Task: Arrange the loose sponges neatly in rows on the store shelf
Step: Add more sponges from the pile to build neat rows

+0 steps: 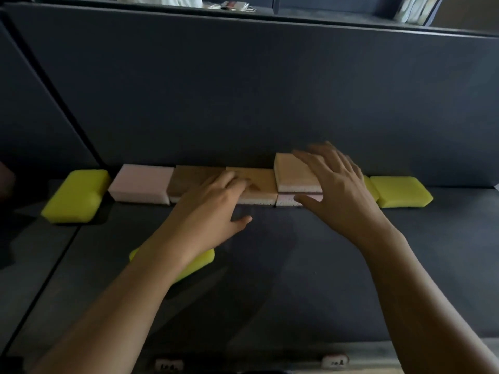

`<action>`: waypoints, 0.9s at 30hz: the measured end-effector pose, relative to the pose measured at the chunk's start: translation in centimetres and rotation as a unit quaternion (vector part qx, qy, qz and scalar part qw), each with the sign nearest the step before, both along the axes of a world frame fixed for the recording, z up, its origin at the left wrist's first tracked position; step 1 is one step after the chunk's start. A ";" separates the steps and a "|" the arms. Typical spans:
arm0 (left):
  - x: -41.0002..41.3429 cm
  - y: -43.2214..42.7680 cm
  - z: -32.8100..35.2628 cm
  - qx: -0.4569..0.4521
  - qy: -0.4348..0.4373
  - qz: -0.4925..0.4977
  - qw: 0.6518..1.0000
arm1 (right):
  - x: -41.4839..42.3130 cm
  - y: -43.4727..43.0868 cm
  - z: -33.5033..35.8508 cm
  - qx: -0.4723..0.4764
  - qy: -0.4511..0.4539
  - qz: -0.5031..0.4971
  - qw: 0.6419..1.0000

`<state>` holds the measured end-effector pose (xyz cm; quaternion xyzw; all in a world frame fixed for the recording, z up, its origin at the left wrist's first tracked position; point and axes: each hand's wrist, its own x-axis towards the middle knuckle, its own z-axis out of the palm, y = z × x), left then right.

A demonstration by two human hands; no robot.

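a row of sponges lay along the back of the dark shelf (351,265), across the middle of the frame. at its left end sat the left yellow sponge (75,195), turned a bit crooked. then came a pink sponge (140,184), a brown sponge (189,176) and an orange sponge (259,182), side by side and touching. next a tan sponge (293,171) sat on top of a pale sponge (285,200). at the right end lay the right yellow sponge (399,191), with a yellow edge (372,187) peeking out just behind the right hand (334,184).

the left hand (213,203) lay flat and wide on the brown sponge and the orange sponge, fingers straight, thumb out over the bare shelf. the right hand was wide too, fingers spread over the right side of the tan sponge, thumb by the front of the pale sponge. it was blurry, so how hard it pressed could not be told.

a loose yellow sponge (201,261) lay alone, lower left of the middle, partly hidden under the left arm. two white tags (334,361) sat on the shelf's front edge at the bottom.
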<state>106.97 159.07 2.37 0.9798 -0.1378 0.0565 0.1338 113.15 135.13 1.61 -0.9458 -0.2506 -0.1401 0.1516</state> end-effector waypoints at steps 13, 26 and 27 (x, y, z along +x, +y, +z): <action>-10.0 6.5 -1.6 0.050 0.077 0.138 0.986 | -7.7 7.8 -1.7 0.069 0.063 0.151 0.984; -9.5 -0.9 -0.9 -0.005 0.037 0.064 0.997 | -9.8 1.8 -1.8 0.064 0.109 0.176 0.976; -9.3 -2.0 -0.9 -0.014 0.033 0.051 0.998 | -9.7 1.1 -1.9 0.057 0.109 0.171 0.978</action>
